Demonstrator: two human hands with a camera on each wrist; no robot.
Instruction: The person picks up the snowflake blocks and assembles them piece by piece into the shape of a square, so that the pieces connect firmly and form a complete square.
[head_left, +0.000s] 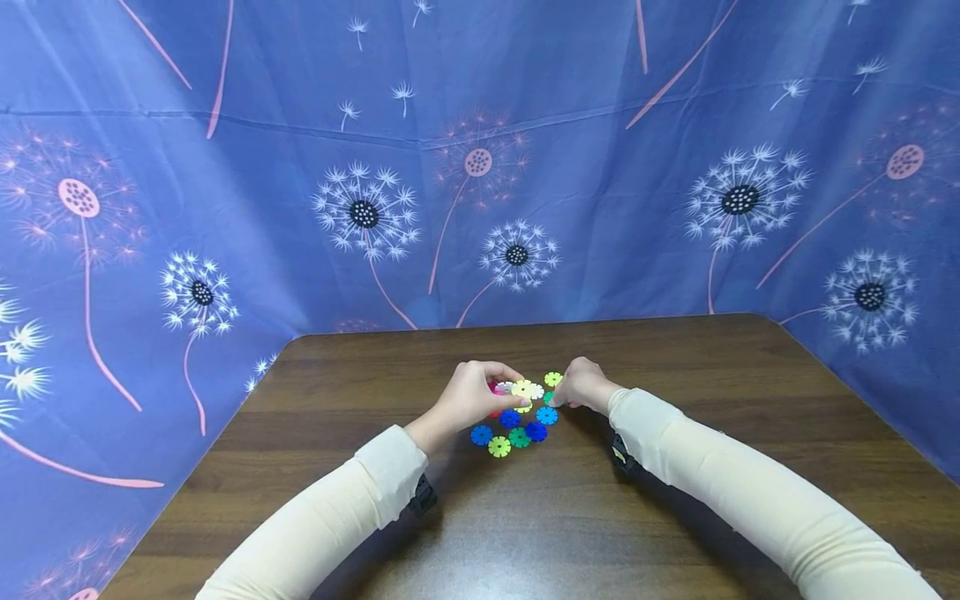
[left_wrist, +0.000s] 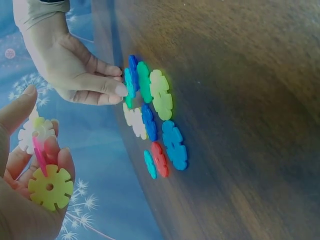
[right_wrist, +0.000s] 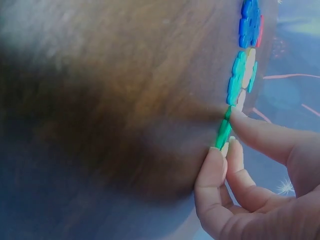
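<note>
Head view shows the left hand (head_left: 467, 397) pinching a joined cluster (left_wrist: 40, 156) of yellow, pink and white discs above the table (head_left: 322, 417). Rightward, loose discs (head_left: 510, 418) lie about; the right hand (head_left: 585, 385) pinches a green disc (right_wrist: 223, 132), perhaps touching the wood.

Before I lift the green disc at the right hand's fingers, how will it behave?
The green disc looks like thin plastic, so probably stiff and light. Its thinness leaves the fingers little to grip, so it might slip.
</note>
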